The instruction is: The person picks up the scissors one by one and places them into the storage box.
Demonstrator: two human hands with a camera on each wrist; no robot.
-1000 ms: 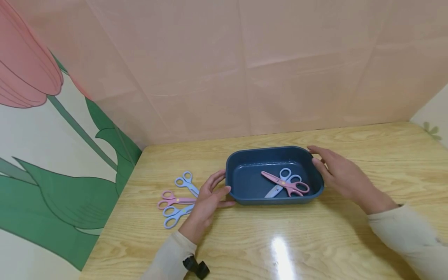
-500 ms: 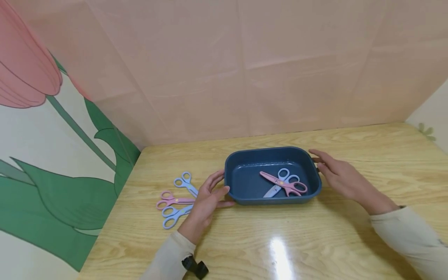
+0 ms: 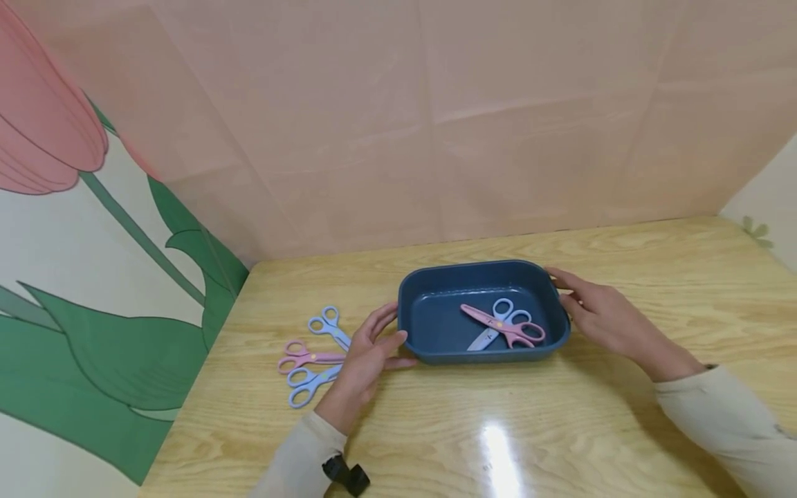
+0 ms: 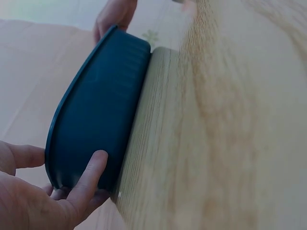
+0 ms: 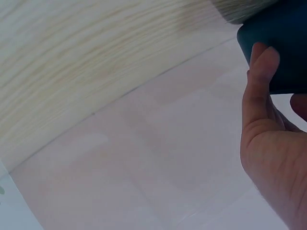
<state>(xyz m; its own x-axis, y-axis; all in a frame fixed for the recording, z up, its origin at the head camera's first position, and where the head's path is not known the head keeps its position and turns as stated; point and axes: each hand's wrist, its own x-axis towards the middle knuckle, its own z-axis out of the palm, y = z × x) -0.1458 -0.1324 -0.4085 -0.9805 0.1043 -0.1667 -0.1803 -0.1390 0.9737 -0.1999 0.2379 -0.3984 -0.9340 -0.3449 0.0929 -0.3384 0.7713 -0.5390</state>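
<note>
The head camera looks forward and down over the tray [image 3: 436, 325], at four o'clock. Both tilted wrist cameras share it close up: left, low along its side, nine o'clock; right, facing the wall [image 5: 168, 143], two o'clock.

I see white glare [image 3: 501, 456] streaking the tabletop [image 3: 429, 436], lower centre of the head view; both wrist views look dim, hazy.

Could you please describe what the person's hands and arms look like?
The left hand and right hand are bare, with no gloves showing. The left sleeve and right sleeve are plain pale beige and reach about to the wrists. A small black strap sits by the left cuff; its exact type is unclear.
</note>
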